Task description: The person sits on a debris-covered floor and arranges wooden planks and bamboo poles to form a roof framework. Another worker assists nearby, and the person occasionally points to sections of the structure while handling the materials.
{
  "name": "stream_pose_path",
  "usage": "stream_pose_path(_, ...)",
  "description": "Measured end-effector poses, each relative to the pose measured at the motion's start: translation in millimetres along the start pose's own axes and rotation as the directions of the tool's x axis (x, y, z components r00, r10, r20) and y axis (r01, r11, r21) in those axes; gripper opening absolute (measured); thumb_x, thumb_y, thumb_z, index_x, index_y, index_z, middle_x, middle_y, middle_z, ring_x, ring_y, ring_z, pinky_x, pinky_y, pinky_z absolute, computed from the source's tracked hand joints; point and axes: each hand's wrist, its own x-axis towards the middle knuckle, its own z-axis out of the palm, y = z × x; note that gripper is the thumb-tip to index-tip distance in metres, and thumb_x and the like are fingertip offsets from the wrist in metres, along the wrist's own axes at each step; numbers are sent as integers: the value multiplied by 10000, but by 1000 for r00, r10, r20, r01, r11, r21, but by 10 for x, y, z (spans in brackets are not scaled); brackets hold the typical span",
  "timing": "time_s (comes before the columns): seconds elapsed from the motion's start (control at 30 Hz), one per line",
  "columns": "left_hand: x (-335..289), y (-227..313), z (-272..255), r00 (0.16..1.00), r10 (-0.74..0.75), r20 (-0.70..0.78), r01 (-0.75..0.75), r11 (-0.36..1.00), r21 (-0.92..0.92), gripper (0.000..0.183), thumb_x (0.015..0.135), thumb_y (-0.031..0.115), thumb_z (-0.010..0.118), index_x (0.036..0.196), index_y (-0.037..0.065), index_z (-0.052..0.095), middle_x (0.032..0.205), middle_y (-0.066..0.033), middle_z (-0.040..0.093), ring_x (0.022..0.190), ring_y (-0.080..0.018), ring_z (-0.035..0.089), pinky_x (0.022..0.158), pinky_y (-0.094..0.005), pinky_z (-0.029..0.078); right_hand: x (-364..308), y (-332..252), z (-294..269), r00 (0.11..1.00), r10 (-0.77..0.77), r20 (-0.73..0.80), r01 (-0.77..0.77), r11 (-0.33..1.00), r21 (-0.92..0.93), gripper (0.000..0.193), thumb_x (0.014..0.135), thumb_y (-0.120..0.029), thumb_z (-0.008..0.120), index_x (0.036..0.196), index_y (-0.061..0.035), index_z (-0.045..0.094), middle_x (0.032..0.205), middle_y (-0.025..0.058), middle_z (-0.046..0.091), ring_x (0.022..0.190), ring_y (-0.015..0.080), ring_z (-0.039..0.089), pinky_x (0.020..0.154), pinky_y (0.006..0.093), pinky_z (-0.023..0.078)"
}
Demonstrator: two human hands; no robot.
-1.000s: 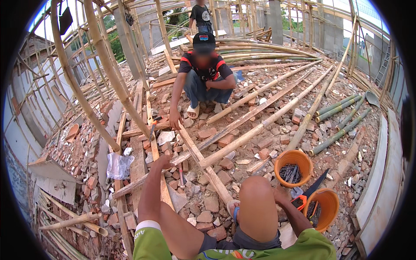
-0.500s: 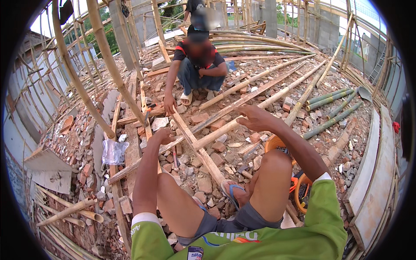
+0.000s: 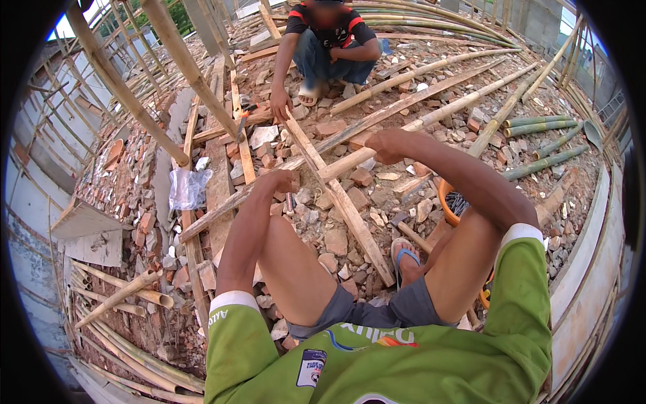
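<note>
My right hand [image 3: 386, 147] is closed over a pale bamboo pole [image 3: 444, 111], a little beyond its near end. That near end rests by a crossing wooden batten [image 3: 343, 209], which runs from beside my foot to a crouching co-worker's hand [image 3: 280, 104]. My left hand [image 3: 285, 180] is curled in front of my left knee, next to a long timber strip [image 3: 222, 211]. Its fingers are partly hidden, so what they hold, if anything, does not show. Just below it lies a tool with a red and grey handle [image 3: 289, 202].
Broken brick rubble covers the ground. By my right knee stands an orange bucket [image 3: 447, 195] holding nails. A hammer [image 3: 412, 232] lies near my sandalled foot. Upright bamboo poles [image 3: 178, 60] stand at left; cut green bamboo [image 3: 538, 128] and boards [image 3: 580, 236] lie at right.
My right hand has come down from above the bamboo pole and closed on it. My view has tilted downward. The co-worker's hand stays at the batten's far end.
</note>
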Motion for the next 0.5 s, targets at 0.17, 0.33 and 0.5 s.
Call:
stream_pose_path(0.17, 70, -68, 236, 996, 80, -36, -83, 995, -60, 575, 842, 455, 584, 1374, 268, 476, 1265, -205, 553, 1145, -349, 542, 977, -438, 423, 374, 206, 725, 929, -280, 243, 271, 960, 71, 431, 828, -269, 579, 1140, 29, 586, 1058, 227, 636, 1019, 387, 599, 895, 446, 480)
stream_pose_path(0.33, 422, 105, 179, 994, 67, 91, -61, 996, -59, 719, 848, 548, 560, 1348, 37, 476, 1357, -200, 486, 1270, -341, 446, 1067, -396, 351, 901, 377, 1389, 903, -308, 301, 258, 946, 196, 407, 809, -296, 571, 1080, 5, 610, 1031, 235, 635, 933, 400, 620, 811, 472, 491)
stream_pose_path(0.5, 458, 546, 76, 950, 290, 119, -283, 956, -72, 722, 870, 552, 546, 1377, 47, 445, 1285, -264, 515, 1214, -372, 484, 1017, -417, 384, 883, 205, 1160, 896, -409, 171, 371, 903, 215, 401, 814, -258, 576, 1104, 20, 589, 1041, 251, 628, 994, 400, 606, 833, 473, 488)
